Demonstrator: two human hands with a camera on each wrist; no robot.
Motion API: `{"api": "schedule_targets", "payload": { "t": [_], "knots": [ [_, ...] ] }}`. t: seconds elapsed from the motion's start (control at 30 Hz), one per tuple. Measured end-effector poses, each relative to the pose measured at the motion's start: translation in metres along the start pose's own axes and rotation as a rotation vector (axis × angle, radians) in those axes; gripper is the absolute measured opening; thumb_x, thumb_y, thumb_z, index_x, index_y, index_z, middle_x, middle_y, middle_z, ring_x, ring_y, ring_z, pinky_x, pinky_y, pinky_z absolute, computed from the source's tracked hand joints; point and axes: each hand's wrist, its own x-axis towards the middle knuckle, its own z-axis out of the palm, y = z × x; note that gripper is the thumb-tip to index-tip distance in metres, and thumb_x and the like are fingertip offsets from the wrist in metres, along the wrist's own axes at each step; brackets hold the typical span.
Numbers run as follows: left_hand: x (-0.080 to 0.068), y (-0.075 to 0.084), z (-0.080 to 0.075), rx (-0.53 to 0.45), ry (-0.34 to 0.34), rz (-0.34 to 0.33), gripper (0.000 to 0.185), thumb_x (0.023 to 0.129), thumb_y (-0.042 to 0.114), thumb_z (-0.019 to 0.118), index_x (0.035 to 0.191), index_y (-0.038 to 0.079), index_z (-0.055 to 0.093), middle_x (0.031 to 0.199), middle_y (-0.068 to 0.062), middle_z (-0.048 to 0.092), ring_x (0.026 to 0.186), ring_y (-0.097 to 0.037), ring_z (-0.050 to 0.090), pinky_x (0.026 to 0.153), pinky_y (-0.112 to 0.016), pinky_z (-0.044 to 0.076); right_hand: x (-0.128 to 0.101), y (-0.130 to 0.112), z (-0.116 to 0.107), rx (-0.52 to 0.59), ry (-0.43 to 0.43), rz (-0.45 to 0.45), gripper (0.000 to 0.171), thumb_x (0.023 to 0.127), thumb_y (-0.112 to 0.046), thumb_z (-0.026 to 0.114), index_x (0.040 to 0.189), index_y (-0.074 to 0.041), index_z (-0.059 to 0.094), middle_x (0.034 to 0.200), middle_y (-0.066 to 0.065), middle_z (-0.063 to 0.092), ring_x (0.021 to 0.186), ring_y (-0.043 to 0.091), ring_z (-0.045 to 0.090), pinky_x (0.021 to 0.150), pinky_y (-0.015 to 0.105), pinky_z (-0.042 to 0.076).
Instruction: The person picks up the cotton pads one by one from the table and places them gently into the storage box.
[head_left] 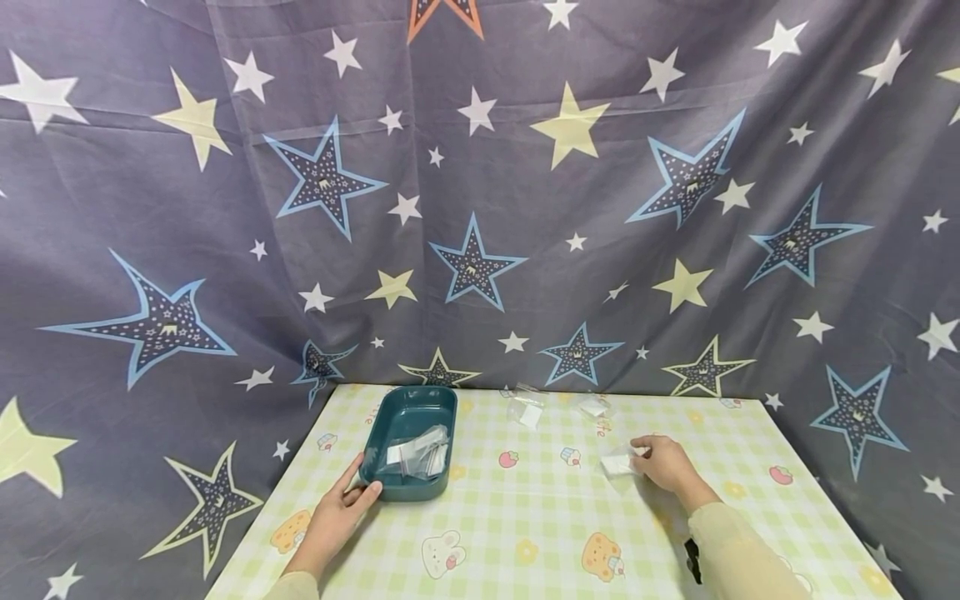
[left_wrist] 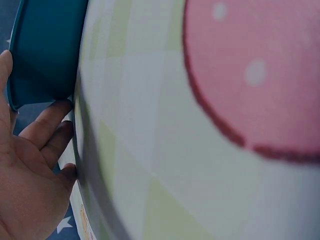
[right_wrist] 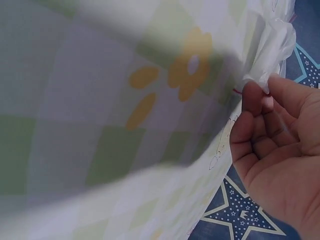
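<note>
Teal tray touched by relaxed left hand, right hand pinching unlabelled plastic bag

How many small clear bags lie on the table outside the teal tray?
3: one pinched by the right hand at, and two near the table's far edge at and. More bags overlap inside the teal tray.

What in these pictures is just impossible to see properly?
- Contents of the clear bags in the teal tray: too small in the head view.
- Left wrist view: the tablecloth fills it, blurred.
- What the right hand pinches inside its white packet: crumpled and blurred in the right wrist view.
</note>
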Motion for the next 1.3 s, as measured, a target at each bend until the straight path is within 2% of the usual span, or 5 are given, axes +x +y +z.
{"api": "schedule_targets", "payload": {
  "t": [0.33, 0.53, 0.77, 1.1, 1.3],
  "knots": [
    [0.001, 0.0, 0.0, 0.01, -0.003, -0.002, 0.094, 0.099, 0.069, 0.063, 0.174, 0.033, 0.019, 0.158, -0.031, 0.05, 0.148, -0.046, 0.051, 0.117, -0.063, 0.048, 0.001, -0.003, -0.002, 0.11, -0.012, 0.01, 0.047, 0.099, -0.006, 0.068, 0.143, 0.007, 0.063, 0.096, 0.012, 0.076, 0.074, 0.017, 0.072, 0.066, 0.03, 0.057],
    [0.001, -0.001, -0.001, 0.005, -0.004, -0.003, 0.093, 0.1, 0.068, 0.063, 0.173, 0.034, 0.018, 0.158, -0.031, 0.049, 0.149, -0.046, 0.05, 0.117, -0.062, 0.049, -0.001, -0.013, -0.004, 0.193, -0.014, 0.007, 0.048, 0.099, -0.004, 0.065, 0.146, 0.007, 0.061, 0.099, 0.013, 0.076, 0.083, 0.026, 0.077, 0.074, 0.037, 0.064],
    [0.001, -0.001, -0.002, 0.001, -0.01, -0.002, 0.092, 0.1, 0.069, 0.063, 0.173, 0.036, 0.018, 0.159, -0.031, 0.049, 0.149, -0.046, 0.049, 0.118, -0.065, 0.046, -0.002, -0.025, -0.008, 0.306, -0.019, 0.012, 0.047, 0.102, -0.004, 0.066, 0.147, 0.007, 0.059, 0.102, 0.018, 0.075, 0.09, 0.026, 0.077, 0.088, 0.045, 0.067],
    [0.002, -0.001, -0.001, 0.013, -0.002, -0.001, 0.092, 0.099, 0.069, 0.063, 0.173, 0.037, 0.018, 0.161, -0.032, 0.045, 0.149, -0.045, 0.05, 0.116, -0.059, 0.051, 0.002, -0.037, -0.011, 0.345, -0.028, 0.005, 0.047, 0.102, -0.005, 0.065, 0.148, 0.006, 0.06, 0.091, 0.013, 0.075, 0.084, 0.026, 0.073, 0.07, 0.034, 0.058],
    [0.001, -0.001, 0.0, 0.011, 0.001, 0.004, 0.092, 0.1, 0.068, 0.063, 0.173, 0.034, 0.019, 0.16, -0.032, 0.047, 0.148, -0.045, 0.051, 0.117, -0.06, 0.05, 0.002, -0.041, -0.011, 0.36, -0.023, -0.003, 0.046, 0.104, -0.006, 0.064, 0.148, 0.005, 0.061, 0.096, 0.017, 0.075, 0.085, 0.021, 0.074, 0.077, 0.032, 0.062]
  ]
}}
